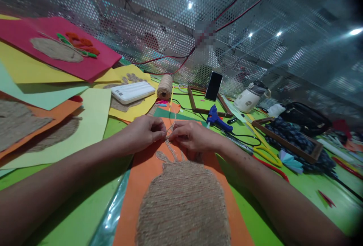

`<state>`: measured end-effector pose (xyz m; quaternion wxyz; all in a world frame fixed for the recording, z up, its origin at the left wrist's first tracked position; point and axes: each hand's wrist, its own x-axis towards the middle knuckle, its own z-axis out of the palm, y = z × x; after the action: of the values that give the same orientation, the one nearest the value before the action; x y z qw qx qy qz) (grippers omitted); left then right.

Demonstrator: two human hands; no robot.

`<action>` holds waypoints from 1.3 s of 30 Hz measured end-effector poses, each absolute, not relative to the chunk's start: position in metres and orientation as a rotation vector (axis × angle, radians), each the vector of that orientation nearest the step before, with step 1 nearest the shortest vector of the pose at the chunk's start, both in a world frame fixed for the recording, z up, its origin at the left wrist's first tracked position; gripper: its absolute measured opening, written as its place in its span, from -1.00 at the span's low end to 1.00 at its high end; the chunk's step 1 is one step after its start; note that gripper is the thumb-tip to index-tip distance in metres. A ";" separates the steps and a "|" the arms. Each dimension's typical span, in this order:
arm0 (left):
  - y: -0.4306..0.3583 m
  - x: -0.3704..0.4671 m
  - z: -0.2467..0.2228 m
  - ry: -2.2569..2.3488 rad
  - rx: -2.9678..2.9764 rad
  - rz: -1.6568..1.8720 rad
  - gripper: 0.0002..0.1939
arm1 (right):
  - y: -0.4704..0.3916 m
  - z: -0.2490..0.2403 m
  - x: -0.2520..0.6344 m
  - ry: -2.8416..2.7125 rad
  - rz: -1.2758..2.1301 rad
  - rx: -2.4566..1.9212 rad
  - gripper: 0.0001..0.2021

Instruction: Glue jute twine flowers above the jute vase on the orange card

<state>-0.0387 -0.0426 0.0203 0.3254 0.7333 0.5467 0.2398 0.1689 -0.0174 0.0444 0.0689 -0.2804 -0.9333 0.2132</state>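
Observation:
Both hands meet over the upper part of an orange sheet (127,215). My left hand (144,134) is closed, its thumb and fingers pinching thin jute twine (171,126). From the other side my right hand (193,135) pinches the same strand, fingertips almost touching the left ones. Below them, a vase-like shape covered in rows of twine (184,200) lies on the sheet, with twine stem and leaf outlines (163,157) rising from its top. The strand runs up toward a twine spool (165,87) lying behind the hands. My fingers partly hide the upper stems.
Left are layered coloured sheets with twine shapes, a pink sheet (93,62) on top, and a white power bank (133,92). Right are a blue glue gun (217,119), yellow-handled scissors (268,155), a phone (213,86), wooden frames (306,147) and a bottle (249,96). Perforated metal stands behind.

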 end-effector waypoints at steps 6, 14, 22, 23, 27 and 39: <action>-0.044 -0.038 0.022 1.483 1.968 0.606 -0.88 | -0.017 0.044 0.168 -2.822 0.659 -0.845 -0.71; -0.046 -0.036 0.019 1.521 2.004 0.626 -0.86 | -0.013 0.040 0.170 -2.798 0.718 -0.823 -0.75; -0.045 -0.035 0.018 1.530 2.016 0.606 -0.85 | -0.009 0.038 0.172 -2.763 0.764 -0.790 -0.76; -0.044 -0.035 0.017 1.527 2.020 0.606 -0.85 | -0.008 0.038 0.172 -2.762 0.769 -0.789 -0.76; -0.042 -0.035 0.015 1.539 2.029 0.607 -0.85 | -0.008 0.038 0.171 -2.758 0.795 -0.809 -0.75; -0.039 -0.037 0.010 1.531 2.083 0.573 -0.83 | -0.014 0.042 0.173 -2.447 1.096 -0.971 -0.72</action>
<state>-0.0371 -0.0390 0.0100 0.2444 0.7627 0.5608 0.2100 0.1726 -0.0141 0.0418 0.1445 -0.3368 -0.8492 0.3801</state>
